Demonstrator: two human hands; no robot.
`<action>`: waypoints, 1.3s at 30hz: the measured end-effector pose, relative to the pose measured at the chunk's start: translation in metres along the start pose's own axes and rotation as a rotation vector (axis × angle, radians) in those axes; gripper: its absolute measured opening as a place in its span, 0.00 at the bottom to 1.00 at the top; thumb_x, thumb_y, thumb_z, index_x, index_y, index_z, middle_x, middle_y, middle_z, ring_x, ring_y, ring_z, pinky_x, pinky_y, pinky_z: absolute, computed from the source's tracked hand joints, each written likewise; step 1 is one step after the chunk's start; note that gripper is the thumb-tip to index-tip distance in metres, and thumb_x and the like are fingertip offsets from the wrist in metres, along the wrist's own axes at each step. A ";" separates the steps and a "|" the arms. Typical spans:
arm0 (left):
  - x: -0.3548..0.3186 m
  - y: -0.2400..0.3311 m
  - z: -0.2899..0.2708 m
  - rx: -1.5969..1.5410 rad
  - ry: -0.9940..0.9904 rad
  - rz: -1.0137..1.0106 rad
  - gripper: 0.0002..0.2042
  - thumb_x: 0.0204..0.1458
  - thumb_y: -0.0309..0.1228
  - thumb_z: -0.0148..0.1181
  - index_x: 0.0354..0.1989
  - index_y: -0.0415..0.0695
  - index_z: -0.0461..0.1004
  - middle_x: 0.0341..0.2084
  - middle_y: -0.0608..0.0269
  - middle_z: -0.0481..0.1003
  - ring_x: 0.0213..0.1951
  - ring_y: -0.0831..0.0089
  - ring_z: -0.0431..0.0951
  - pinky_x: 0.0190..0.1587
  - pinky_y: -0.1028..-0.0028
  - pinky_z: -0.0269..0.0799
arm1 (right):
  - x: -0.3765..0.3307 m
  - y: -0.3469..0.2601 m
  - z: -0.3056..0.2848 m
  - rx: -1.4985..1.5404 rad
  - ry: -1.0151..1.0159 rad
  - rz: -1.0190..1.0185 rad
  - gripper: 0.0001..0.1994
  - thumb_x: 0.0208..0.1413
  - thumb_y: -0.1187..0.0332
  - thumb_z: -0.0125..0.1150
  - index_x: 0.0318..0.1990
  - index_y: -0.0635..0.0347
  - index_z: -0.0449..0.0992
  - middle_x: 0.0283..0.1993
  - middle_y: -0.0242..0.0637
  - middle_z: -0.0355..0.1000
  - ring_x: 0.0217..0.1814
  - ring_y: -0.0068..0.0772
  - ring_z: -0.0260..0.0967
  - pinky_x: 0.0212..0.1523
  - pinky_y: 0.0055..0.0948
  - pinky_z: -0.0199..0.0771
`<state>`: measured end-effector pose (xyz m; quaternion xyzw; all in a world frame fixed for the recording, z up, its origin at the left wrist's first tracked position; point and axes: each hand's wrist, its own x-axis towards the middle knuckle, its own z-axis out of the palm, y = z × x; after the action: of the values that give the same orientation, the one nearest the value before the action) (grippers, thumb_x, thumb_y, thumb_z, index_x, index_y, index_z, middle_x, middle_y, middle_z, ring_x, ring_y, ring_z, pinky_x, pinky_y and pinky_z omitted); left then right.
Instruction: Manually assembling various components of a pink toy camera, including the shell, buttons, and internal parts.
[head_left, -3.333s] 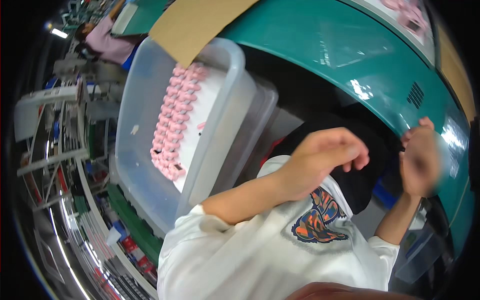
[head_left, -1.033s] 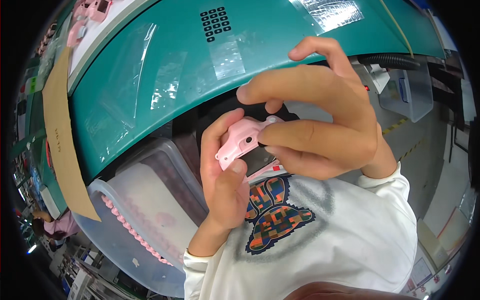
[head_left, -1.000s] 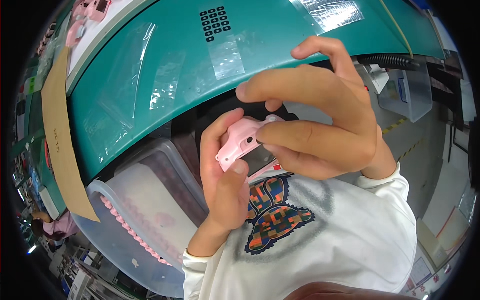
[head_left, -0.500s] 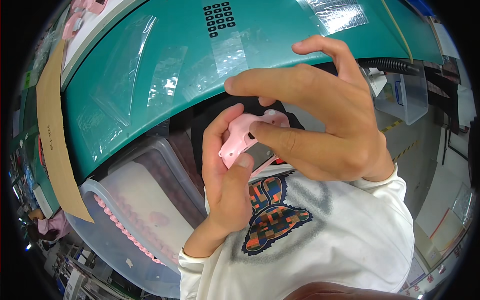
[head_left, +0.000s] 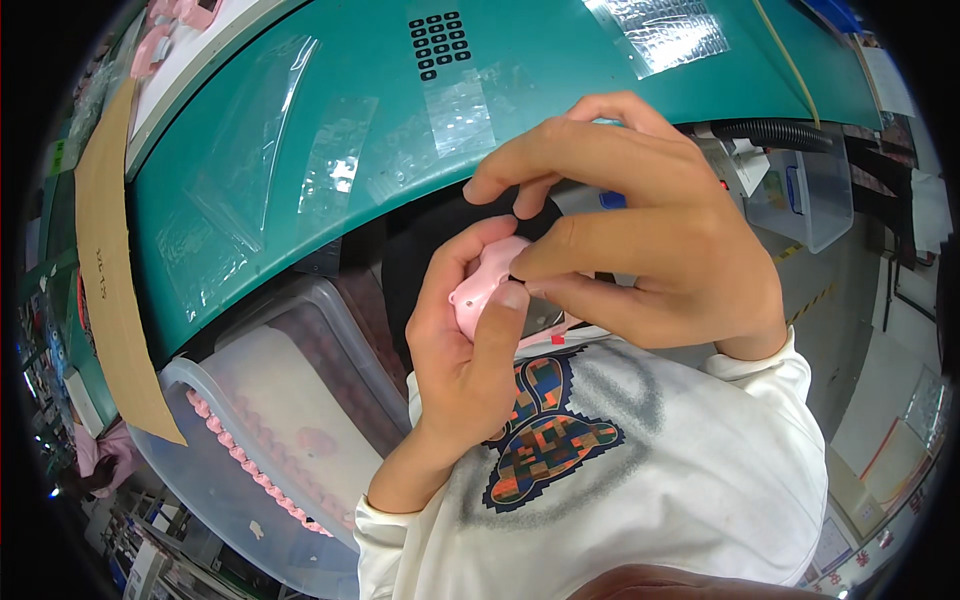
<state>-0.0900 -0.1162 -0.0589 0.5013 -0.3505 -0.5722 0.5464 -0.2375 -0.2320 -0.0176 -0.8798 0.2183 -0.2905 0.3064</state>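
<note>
We've got both hands together up close w/ a small pink moulded plastic part point(head_left: 487, 283) between them — it sits roughly mid-frame, over the dark gap under the curved teal-green machine cover point(head_left: 330, 150). Our left hand point(head_left: 470, 340) is clamped on the pink part from below, thumb pressed along its near edge, fingers curled behind it. Our right hand point(head_left: 640, 240) comes over from the right, index & thumb pinched at the part's top right side, other fingers arched above. We can't tell what the fingertips are doing on the far side, it's hidden. Lower left, just beside the cover, sits a clear plastic storage bin point(head_left: 215, 470) w/ a row of more pink plastic pieces point(head_left: 260, 470) along its wall. A brown cardboard strip point(head_left: 115, 270) leans at far left. Below the hands — our white long-sleeve top w/ a multicoloured bear print point(head_left: 545, 440). A smaller clear plastic box point(head_left: 815, 200) stands on the floor at upper right.
</note>
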 end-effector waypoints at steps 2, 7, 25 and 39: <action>0.000 0.001 0.000 -0.052 -0.011 -0.009 0.21 0.60 0.26 0.48 0.62 0.33 0.63 0.50 0.48 0.74 0.49 0.63 0.76 0.55 0.69 0.71 | 0.001 0.002 -0.002 0.099 -0.049 0.037 0.04 0.38 0.76 0.70 0.24 0.58 0.81 0.47 0.40 0.78 0.32 0.28 0.70 0.54 0.37 0.65; -0.002 -0.007 -0.003 -0.074 0.038 0.025 0.20 0.60 0.27 0.48 0.60 0.33 0.65 0.49 0.48 0.75 0.47 0.64 0.77 0.53 0.70 0.73 | -0.004 0.005 0.008 0.192 0.010 0.022 0.05 0.39 0.76 0.70 0.26 0.57 0.83 0.46 0.40 0.79 0.33 0.29 0.71 0.54 0.37 0.65; -0.001 -0.003 0.008 0.001 0.229 0.027 0.22 0.58 0.35 0.44 0.57 0.34 0.68 0.46 0.51 0.75 0.47 0.67 0.74 0.54 0.71 0.67 | -0.028 -0.010 0.047 -0.220 0.325 -0.068 0.10 0.39 0.75 0.67 0.32 0.53 0.85 0.45 0.42 0.80 0.37 0.32 0.76 0.55 0.45 0.66; 0.000 -0.012 -0.006 -0.048 0.211 0.075 0.22 0.54 0.35 0.46 0.55 0.34 0.70 0.44 0.50 0.76 0.44 0.67 0.76 0.51 0.72 0.70 | -0.030 0.000 0.046 0.222 0.285 -0.030 0.13 0.46 0.76 0.58 0.40 0.63 0.82 0.49 0.52 0.76 0.38 0.38 0.74 0.55 0.45 0.67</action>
<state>-0.0874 -0.1128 -0.0723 0.5321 -0.2959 -0.5036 0.6130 -0.2301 -0.1961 -0.0582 -0.7935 0.2130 -0.4393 0.3634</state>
